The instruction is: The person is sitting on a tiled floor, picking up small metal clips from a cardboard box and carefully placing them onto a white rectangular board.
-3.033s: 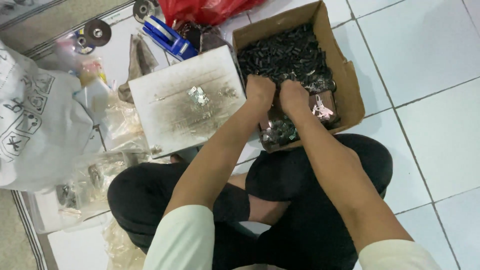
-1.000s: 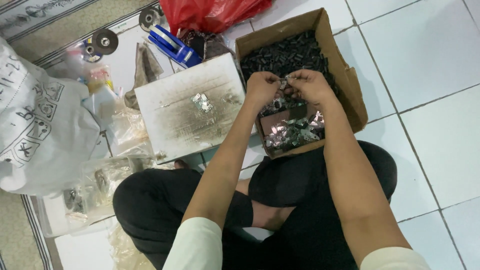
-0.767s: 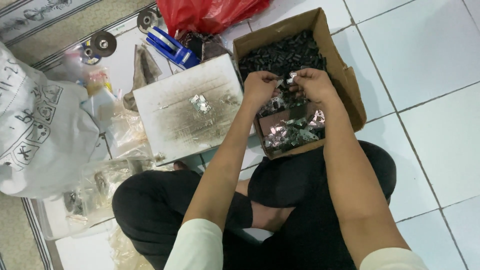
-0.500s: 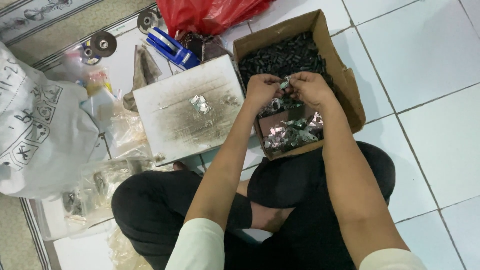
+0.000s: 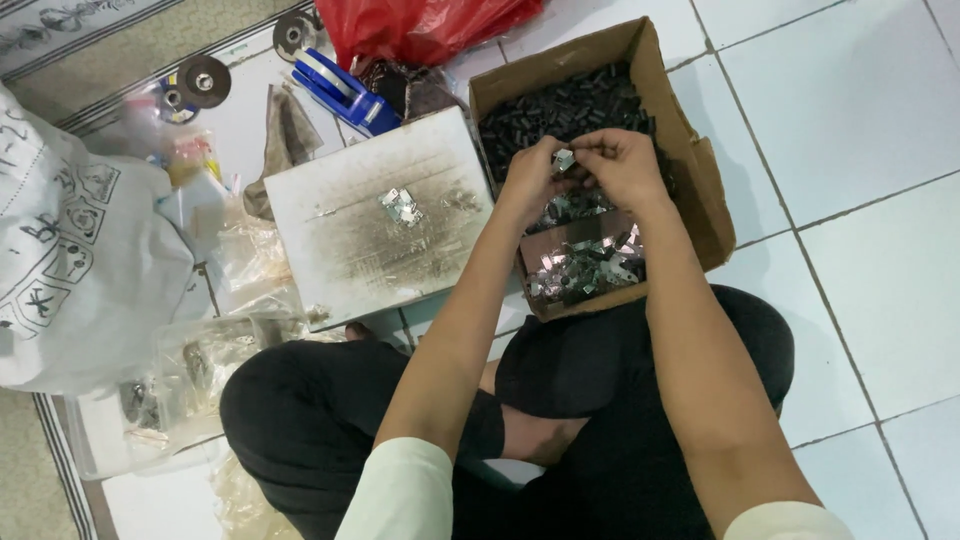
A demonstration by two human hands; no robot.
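You sit cross-legged on a white tiled floor (image 5: 860, 250), which lies open to your right and beyond the box, while your left side is crowded. The big white printed sack (image 5: 80, 260) fills that left edge, with clear plastic bags (image 5: 215, 350) heaped between it and your knee. Ahead of your left knee lies a scuffed grey-white slab (image 5: 370, 220), its near edge just beside your leg and its right edge touching the cardboard box (image 5: 700, 190). A few small metal pieces (image 5: 401, 206) rest on the slab's middle. The box stands open in front of you, its far part full of small black parts (image 5: 565, 105), its near part holding shiny metal clips (image 5: 585, 268) behind a cardboard divider. Beyond the slab you have a red plastic bag (image 5: 430, 25), a blue tape dispenser (image 5: 340, 90) and two grinding discs (image 5: 205, 80) against the floor's border strip. Both hands meet over the box: your left hand (image 5: 530, 180) and right hand (image 5: 625, 165) pinch one small metal clip (image 5: 563, 159) between their fingertips, above the black parts.
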